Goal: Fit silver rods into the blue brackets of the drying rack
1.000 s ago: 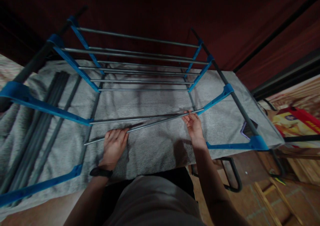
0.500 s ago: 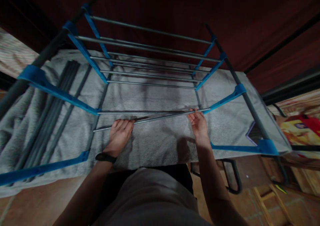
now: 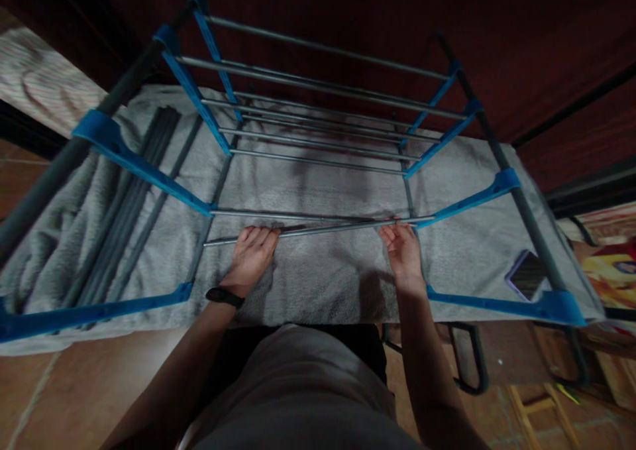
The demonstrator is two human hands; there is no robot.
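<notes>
A thin metal rod [image 3: 330, 228] lies slantwise across the near part of a rack frame made of grey tubes and blue plastic brackets [image 3: 462, 206]. My left hand [image 3: 255, 254] is wrapped over the rod toward its left end. Near the other end, the fingertips of my right hand [image 3: 401, 246] hold the rod, close to the right blue bracket. Just behind it, a fixed crossbar [image 3: 263, 214] runs from the left bracket [image 3: 149, 177] toward the right; its right end is partly hidden. Several more crossbars [image 3: 318, 92] span the brackets farther back.
The frame stands on a grey blanket [image 3: 318, 284]. Several grey tubes [image 3: 134, 218] lie on it at the left. A phone-like dark object with a purple edge [image 3: 527, 275] lies at the right. Below are a tiled floor, a dark metal chair frame [image 3: 481, 364] and a wooden piece [image 3: 539, 407].
The camera view has shifted, so the frame sits farther right. The rod's left end has risen toward the crossbar, lessening its slant. Both hands keep their hold.
</notes>
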